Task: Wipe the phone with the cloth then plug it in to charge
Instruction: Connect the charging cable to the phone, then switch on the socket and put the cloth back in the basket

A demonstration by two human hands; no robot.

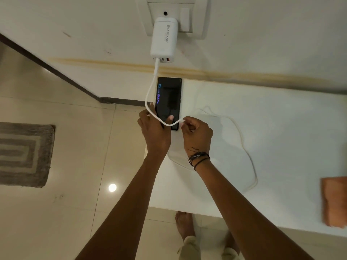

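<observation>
While a black rectangular phone (169, 102) is lying face up at the left rear corner of a white tabletop (281, 137), its far end against the cream wall (75, 25), both bare hands are working at its near end. Its dark glass screen is glowing with blue and violet digits along the left side. The left hand (155, 134) is gripping the near left edge of the phone, thumb tip pressing on the glass. The right hand (197, 134), with dark thread bands around its wrist, is pinching the free end of a white charging cable (150, 96) between fingertips just beside the phone's near right corner; whether the plug is already seated in the phone cannot be told. That cable is looping out past the table's left edge and crossing the screen, and is running up to a white block-shaped charger (164, 39) sitting in a white wall socket plate (187, 17). An orange folded cloth (334, 201) is lying well apart on the right side of the tabletop. A grey patterned floor mat (24, 152) is resting on the beige tiles at left.
</observation>
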